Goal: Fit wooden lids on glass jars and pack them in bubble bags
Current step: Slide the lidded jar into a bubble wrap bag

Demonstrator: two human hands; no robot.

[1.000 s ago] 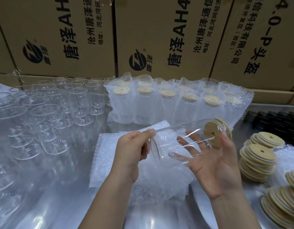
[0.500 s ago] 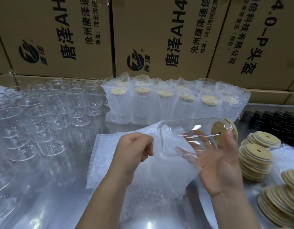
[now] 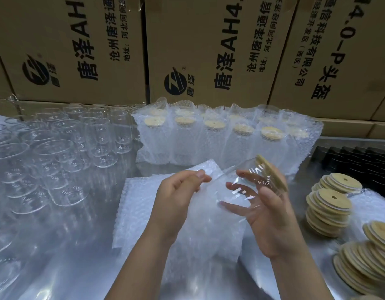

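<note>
A clear glass jar point(image 3: 245, 182) with a round wooden lid point(image 3: 271, 172) lies tilted, lid end up and to the right, in my right hand point(image 3: 267, 217), whose fingers curl under and round it. The jar's bottom end sits inside the mouth of a bubble bag point(image 3: 200, 215). My left hand point(image 3: 176, 200) pinches the bag's upper edge between thumb and fingers and holds the mouth apart. The bag hangs over a flat pile of more bubble bags point(image 3: 135, 204) on the table.
Several bare glass jars point(image 3: 68, 152) crowd the left half of the table. A row of bagged, lidded jars point(image 3: 226, 137) stands at the back against cardboard boxes point(image 3: 209, 50). Stacks of wooden lids point(image 3: 330, 204) lie right; a black tray point(image 3: 358, 163) sits behind them.
The jar has slid bottom-first further into the bubble bag, tilting steeper. My left hand shifted from the jar's base to pinching the bag's edge.
</note>
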